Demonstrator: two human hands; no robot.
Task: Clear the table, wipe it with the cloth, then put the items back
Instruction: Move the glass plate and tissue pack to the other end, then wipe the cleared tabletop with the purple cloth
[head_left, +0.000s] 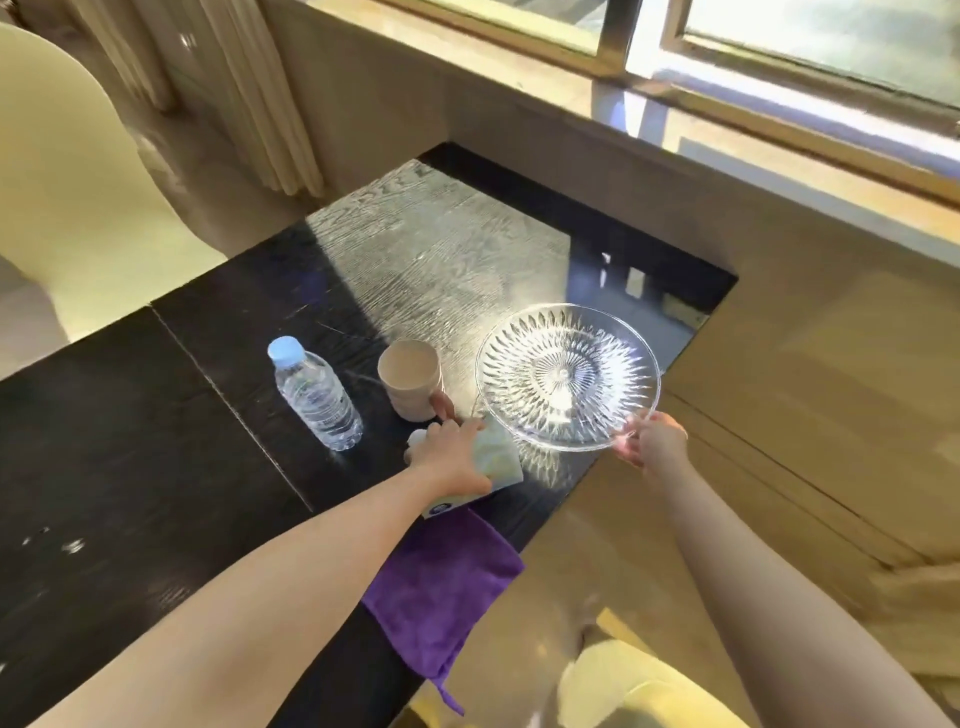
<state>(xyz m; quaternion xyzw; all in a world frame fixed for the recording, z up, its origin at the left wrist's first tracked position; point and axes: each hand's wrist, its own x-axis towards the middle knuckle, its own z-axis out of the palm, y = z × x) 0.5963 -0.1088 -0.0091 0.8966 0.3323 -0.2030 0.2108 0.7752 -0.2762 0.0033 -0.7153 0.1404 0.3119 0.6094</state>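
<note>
My right hand (652, 441) pinches the near rim of a clear cut-glass plate (567, 375), which hangs tilted just above the dark wooden table (130, 441) at its right edge. My left hand (452, 457) rests on a pale green tissue pack (496, 460), fingers curled round it. Just beyond that hand stands a beige paper cup (410, 382). A small water bottle (317, 395) with a light blue cap stands left of the cup. A purple cloth (441, 582) lies at the table's near edge, partly draped over it and partly under my left forearm.
A window ledge and low beige wall (779, 249) border the table's far and right sides. A cream chair (57, 182) stands at the far left. Another yellow-green seat (639, 686) shows below the table's right edge.
</note>
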